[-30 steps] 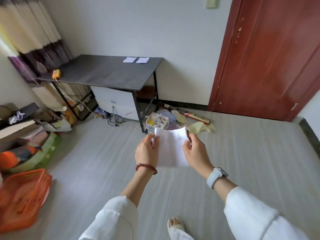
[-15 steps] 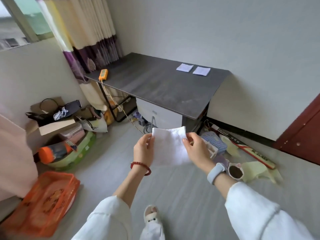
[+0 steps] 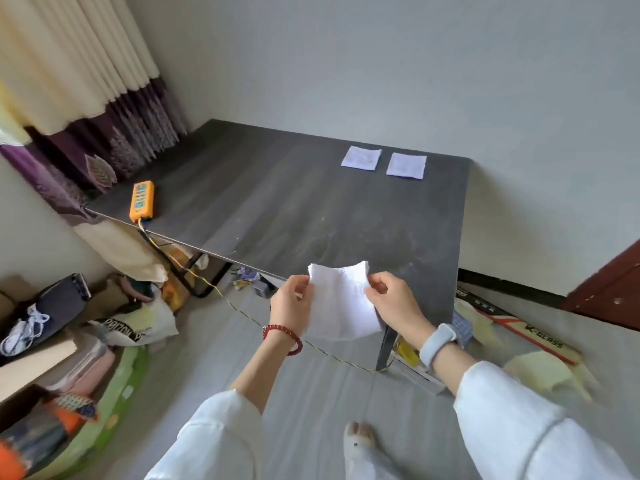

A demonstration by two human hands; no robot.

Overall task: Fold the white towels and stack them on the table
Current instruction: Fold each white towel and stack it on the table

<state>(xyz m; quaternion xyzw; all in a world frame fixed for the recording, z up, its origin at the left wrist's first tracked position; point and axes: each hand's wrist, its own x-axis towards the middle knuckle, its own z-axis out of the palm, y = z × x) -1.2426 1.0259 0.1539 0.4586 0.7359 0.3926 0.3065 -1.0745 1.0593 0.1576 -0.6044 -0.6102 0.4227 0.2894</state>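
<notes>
A small white towel (image 3: 341, 301) hangs in the air in front of me, over the near edge of the dark grey table (image 3: 294, 209). My left hand (image 3: 291, 303) pinches its left edge and my right hand (image 3: 394, 301) pinches its right edge. Two folded white towels lie flat side by side at the table's far right: one towel (image 3: 361, 158) on the left, the other towel (image 3: 406, 165) on the right.
An orange device (image 3: 142, 200) with a yellow cable sits on the table's left end. Curtains hang at the left behind it. Boxes, bags and shoes clutter the floor at left. More clutter and a long box (image 3: 519, 327) lie on the floor at right. A red door (image 3: 609, 289) stands at right.
I have come closer to the table, which now fills the middle of the view. Both hands keep holding the towel by its side edges, now above the table's near edge.
</notes>
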